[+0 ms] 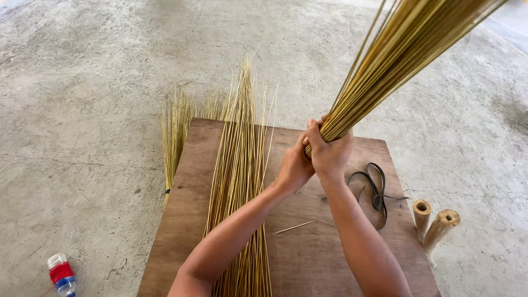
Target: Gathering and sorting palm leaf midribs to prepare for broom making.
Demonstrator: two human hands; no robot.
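Both hands are wrapped tight around the base of a bundle of yellow sticks – right hand clamped fully round it, left hand closed against it just beside. The bundle sits above the wooden desk, fanning up and away. A loose pile of sticks lies on the desk, a black strap near the right wrist, and two bamboo pieces on the concrete floor.

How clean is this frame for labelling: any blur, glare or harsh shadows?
Head view: soft, even daylight, no glare and only faint shadows on the concrete floor; hands sharp, left hand and right hand gripping the stick bundle; the bundle's top runs out of frame, and wide-angle stretch shows toward the edges.
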